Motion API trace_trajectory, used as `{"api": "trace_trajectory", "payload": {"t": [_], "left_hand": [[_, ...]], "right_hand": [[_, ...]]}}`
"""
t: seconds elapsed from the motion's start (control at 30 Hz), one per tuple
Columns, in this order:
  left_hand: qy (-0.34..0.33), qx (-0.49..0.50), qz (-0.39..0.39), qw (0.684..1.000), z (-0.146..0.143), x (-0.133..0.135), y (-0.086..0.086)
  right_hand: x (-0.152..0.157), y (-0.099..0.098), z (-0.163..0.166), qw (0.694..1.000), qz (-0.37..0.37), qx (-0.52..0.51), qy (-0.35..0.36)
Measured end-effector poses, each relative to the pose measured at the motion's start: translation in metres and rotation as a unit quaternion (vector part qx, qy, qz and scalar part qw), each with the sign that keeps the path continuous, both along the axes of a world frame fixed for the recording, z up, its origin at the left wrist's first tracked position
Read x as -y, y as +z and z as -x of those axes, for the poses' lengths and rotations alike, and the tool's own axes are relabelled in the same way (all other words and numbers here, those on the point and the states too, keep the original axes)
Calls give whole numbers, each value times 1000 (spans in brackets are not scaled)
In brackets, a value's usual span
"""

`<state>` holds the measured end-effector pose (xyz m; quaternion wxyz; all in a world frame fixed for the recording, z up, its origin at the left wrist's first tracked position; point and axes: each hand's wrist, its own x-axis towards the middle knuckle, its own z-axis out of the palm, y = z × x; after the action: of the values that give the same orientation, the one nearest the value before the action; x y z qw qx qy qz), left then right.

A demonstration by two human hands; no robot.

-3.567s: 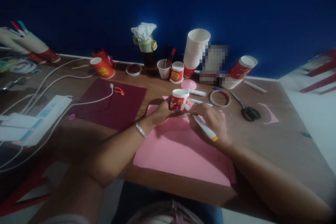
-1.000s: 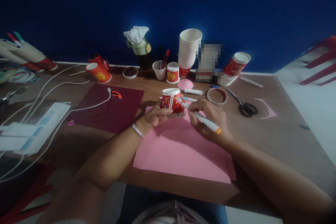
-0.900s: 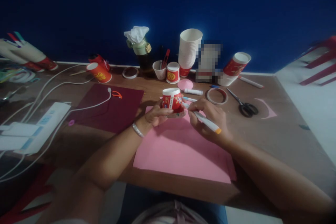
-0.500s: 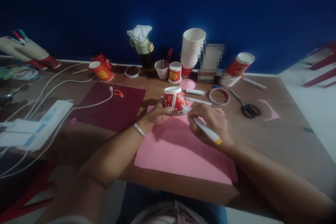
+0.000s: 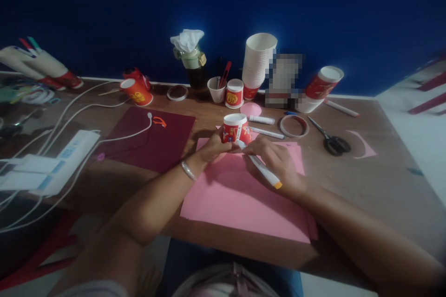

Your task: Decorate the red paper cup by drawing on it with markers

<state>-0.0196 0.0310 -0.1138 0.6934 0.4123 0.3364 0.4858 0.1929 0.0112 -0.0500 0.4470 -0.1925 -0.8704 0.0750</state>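
A small red paper cup (image 5: pixel 236 129) stands upside down on a pink paper sheet (image 5: pixel 244 199) in the middle of the table. My left hand (image 5: pixel 213 147) is closed around the cup's left side. My right hand (image 5: pixel 275 160) grips a white marker (image 5: pixel 262 170) with an orange end, its tip at the cup's lower front edge. A bracelet sits on my left wrist.
Behind the cup lie two more markers (image 5: pixel 261 120), a tape ring (image 5: pixel 294 126), scissors (image 5: pixel 331 141) and a pink disc (image 5: pixel 250 109). Stacked white cups (image 5: pixel 258 60), red cups (image 5: pixel 234 93) and a tissue jar (image 5: pixel 191 58) line the blue wall. A maroon sheet (image 5: pixel 149 141), cables and a power strip (image 5: pixel 55 162) lie left.
The marker tip has moved from the cup's right side round to its lower front edge. My left hand has kept its hold on the cup throughout.
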Motion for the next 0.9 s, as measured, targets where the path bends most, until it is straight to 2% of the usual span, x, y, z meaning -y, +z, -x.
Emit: {"api": "trace_trajectory", "payload": {"t": [0.4,0.77,0.9], "left_hand": [[-3,11,-10,1000,1,2,-1],[-16,49,-39,998,-1,4,11],[-23,55,-21,998,0,4,12]], "right_hand": [[-1,-2,0,1000,1,9,0],[-3,4,-1,1000,9,-14,-15],[-3,7,-1,999,14,-21,-31]]}}
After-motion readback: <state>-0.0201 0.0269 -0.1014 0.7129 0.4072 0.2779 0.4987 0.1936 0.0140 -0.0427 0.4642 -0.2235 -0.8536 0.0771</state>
